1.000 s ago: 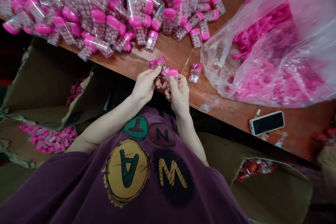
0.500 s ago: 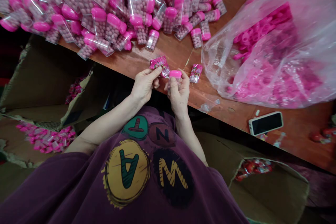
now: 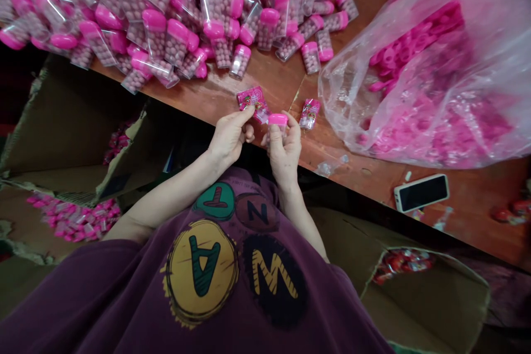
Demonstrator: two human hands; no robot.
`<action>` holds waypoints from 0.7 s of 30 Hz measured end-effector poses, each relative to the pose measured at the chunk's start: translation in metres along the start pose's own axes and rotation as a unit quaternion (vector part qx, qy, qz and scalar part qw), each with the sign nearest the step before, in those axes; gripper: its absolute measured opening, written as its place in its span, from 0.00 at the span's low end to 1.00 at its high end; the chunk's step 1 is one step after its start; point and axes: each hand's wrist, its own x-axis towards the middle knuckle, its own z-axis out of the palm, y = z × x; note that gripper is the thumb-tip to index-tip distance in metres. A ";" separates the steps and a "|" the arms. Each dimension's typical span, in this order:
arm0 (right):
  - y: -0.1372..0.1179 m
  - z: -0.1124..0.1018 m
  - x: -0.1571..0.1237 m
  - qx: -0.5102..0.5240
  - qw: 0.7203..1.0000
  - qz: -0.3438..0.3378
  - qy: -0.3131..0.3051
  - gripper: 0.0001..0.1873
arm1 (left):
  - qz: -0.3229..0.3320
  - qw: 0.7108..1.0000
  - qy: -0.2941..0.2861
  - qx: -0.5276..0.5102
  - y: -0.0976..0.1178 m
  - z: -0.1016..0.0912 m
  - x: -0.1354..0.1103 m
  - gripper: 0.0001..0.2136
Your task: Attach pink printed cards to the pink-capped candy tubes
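My right hand (image 3: 286, 149) grips a small clear bottle with a pink cap (image 3: 277, 119); its lower part is hidden by my fingers. On the left, my left hand (image 3: 229, 135) has thumb and finger pinched at the edge of some pink printed labels (image 3: 251, 98), which lie at the table's front edge. Whether one label or several are in the pinch, I cannot tell. Just right of my right hand lies another small pink printed piece (image 3: 310, 113), apart from both hands.
A large heap of pink-capped bottles of small balls (image 3: 178, 38) covers the table's far left. On the right sits a clear plastic bag of pink parts (image 3: 440, 94), with a phone (image 3: 422, 193) nearer. Open cardboard boxes (image 3: 62, 133) stand below the table edge.
Almost nothing differs. Both hands keep their hold, and the view has shifted very slightly.
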 end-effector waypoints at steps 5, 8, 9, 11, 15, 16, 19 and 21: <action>0.001 -0.001 -0.001 0.013 1.000 0.002 -0.016 0.26 | 0.024 1.000 -0.009 0.008 -0.003 -0.003 0.000 0.19; 0.000 0.002 -0.005 0.021 0.999 0.021 -0.021 0.29 | 0.019 1.000 -0.003 0.023 -0.004 -0.003 0.000 0.20; -0.001 0.002 -0.006 0.033 0.999 0.031 -0.022 0.31 | 0.017 1.000 -0.005 0.024 -0.004 -0.002 0.000 0.20; -0.004 0.002 -0.007 0.069 0.995 0.066 -0.035 0.33 | 0.015 1.000 -0.012 0.023 -0.004 -0.002 -0.001 0.21; -0.011 -0.001 -0.009 0.114 0.977 0.145 -0.110 0.29 | 0.006 0.999 -0.016 0.029 -0.003 0.000 -0.003 0.21; -0.011 -0.002 -0.009 0.110 0.976 0.147 -0.118 0.29 | 0.003 0.999 -0.013 0.033 -0.002 0.000 -0.004 0.22; -0.004 0.001 -0.009 0.066 0.990 0.092 -0.079 0.31 | 0.008 0.999 0.004 0.046 -0.001 0.001 -0.008 0.22; 0.001 0.003 -0.009 0.035 0.997 0.044 -0.046 0.32 | 0.023 0.998 0.012 0.056 0.000 0.002 -0.011 0.20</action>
